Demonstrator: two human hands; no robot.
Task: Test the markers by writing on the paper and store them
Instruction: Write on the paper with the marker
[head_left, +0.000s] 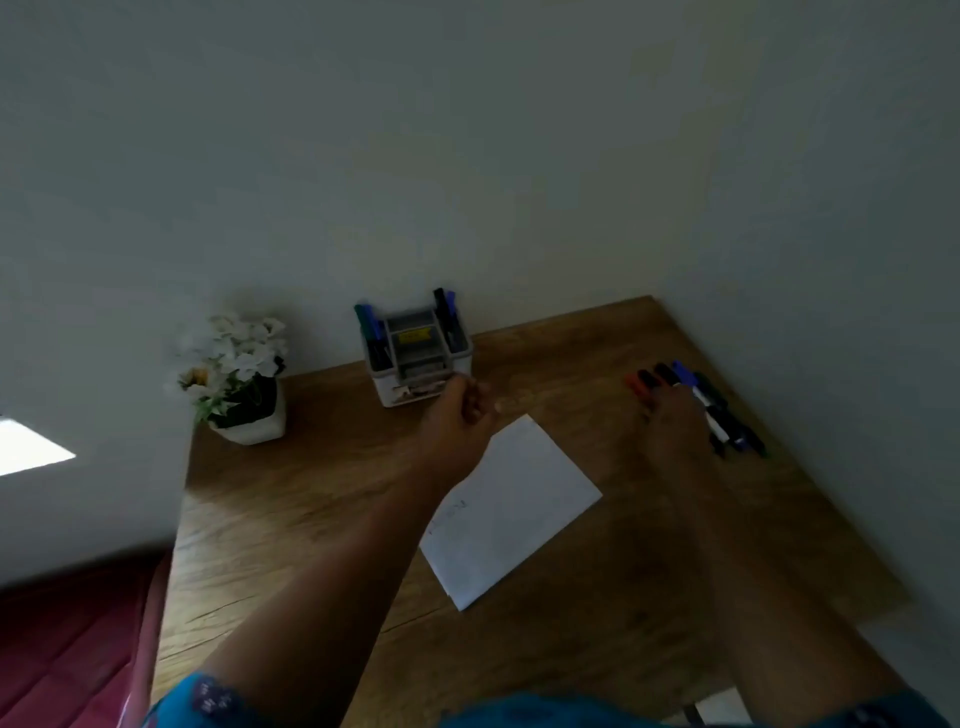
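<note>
Markers (701, 400): roughly six loose on the counter (322, 493), four in one organizer (418, 353); one paper (514, 509). Right hand (672, 415) rests on them, grip unclear; left hand (460, 421) loosely curled, empty.

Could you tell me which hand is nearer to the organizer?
Left. The left hand is right at the organizer's front; the right hand is far off by the loose markers.

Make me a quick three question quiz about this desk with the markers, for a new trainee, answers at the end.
1. True or false: the paper lies between the two forearms.
2. Where do the loose markers lie: A by the flower pot, B under the right hand, C on the paper?
3. Fill in: stored markers stand in the ___ by the wall.

Key: 1 true; 2 B; 3 organizer. The left hand is near it.
</note>
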